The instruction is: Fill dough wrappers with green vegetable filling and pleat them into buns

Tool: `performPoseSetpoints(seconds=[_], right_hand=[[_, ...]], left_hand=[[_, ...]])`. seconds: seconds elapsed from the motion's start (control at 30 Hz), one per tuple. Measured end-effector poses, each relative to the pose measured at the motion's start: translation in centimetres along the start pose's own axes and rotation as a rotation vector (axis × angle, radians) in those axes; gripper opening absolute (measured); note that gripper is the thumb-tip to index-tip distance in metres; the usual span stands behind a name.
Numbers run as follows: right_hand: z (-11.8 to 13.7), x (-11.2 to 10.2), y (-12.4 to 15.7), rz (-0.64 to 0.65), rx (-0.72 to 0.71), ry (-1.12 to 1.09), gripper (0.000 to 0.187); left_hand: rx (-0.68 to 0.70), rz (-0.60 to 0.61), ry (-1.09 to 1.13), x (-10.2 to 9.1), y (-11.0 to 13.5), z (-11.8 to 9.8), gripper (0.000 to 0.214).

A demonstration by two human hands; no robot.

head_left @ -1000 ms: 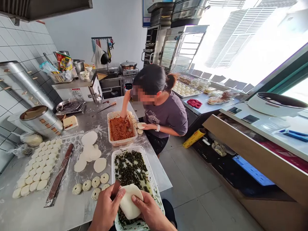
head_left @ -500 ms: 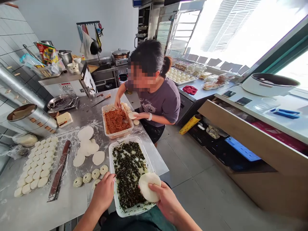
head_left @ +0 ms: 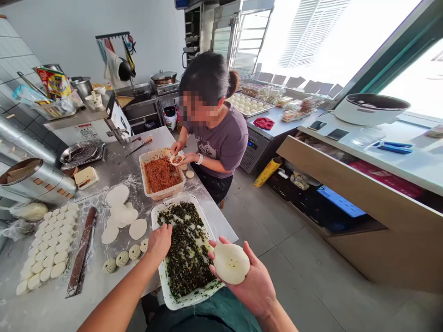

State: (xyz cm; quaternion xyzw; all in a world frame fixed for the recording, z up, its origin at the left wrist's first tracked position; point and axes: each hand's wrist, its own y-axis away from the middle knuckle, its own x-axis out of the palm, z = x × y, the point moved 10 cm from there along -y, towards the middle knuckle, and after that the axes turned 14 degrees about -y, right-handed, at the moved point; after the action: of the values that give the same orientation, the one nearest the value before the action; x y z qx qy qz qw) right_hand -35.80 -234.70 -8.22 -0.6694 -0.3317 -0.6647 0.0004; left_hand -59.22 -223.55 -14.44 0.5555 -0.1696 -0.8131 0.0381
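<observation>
My right hand (head_left: 254, 283) is cupped under a round white dough wrapper (head_left: 231, 263), held just right of the white tub of dark green filling (head_left: 162, 281). My left hand (head_left: 159, 240) is closed and reaches over the tub's left rim into the green filling (head_left: 187, 251). It grips a thin filling stick, which the fingers mostly hide. Pleated filled buns (head_left: 122, 258) lie on the steel table (head_left: 104, 288) to the left of the tub.
Across the table a co-worker (head_left: 221, 138) holds a wrapper over a tub of red filling (head_left: 142, 173). Flat wrappers (head_left: 117, 196), rows of dough pieces (head_left: 51, 244) and a long rolling stick (head_left: 81, 253) lie left. A metal cylinder (head_left: 38, 177) stands beyond. A tiled aisle runs right.
My left hand moved from the wrapper out over the tub and further into the green filling. My right hand carried the wrapper to the right of the tub and turned it face up.
</observation>
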Motion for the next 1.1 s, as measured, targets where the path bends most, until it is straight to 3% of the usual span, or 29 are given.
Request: performPoseSetpoints(seconds=[0.1, 0.17, 0.37, 0.43, 0.57, 0.67, 0.9, 1.1], right_hand=[[1.0, -3.0, -1.3, -0.052, -0.127, -0.014, 0.043], [1.9, -4.6, -1.4, -0.068, -0.2, -0.005, 0.041], [3.9, -8.5, -0.8, -0.175, -0.245, -0.012, 0.034], [4.1, -9.4, -0.9, -0.213, -0.25, -0.024, 0.03], [4.4, -10.0, -1.3, -0.223, -0.299, -0.047, 0.03], [3.9, -10.1, -1.9, -0.213, -0.271, -0.047, 0.032], [3.4, -12.1, -2.2, -0.267, -0.271, -0.071, 0.029], [3.4, -12.2, -2.2, -0.284, -0.308, -0.063, 0.026]], left_hand=[[-0.021, 0.03, -0.008, 0.3, -1.8, -0.1, 0.032], [0.002, 0.054, -0.001, 0.8, -1.7, -1.3, 0.033], [0.255, 0.116, 0.075, 2.2, 4.1, -8.8, 0.022], [0.319, 0.114, 0.103, 2.0, 5.3, -10.1, 0.018], [0.218, 0.043, 0.109, 0.9, 4.1, -8.1, 0.042], [0.172, 0.039, 0.103, 1.2, 3.0, -7.5, 0.05], [0.332, 0.129, 0.173, 3.2, 6.3, -13.2, 0.038], [0.343, 0.191, 0.265, 3.6, 6.6, -14.9, 0.033]])
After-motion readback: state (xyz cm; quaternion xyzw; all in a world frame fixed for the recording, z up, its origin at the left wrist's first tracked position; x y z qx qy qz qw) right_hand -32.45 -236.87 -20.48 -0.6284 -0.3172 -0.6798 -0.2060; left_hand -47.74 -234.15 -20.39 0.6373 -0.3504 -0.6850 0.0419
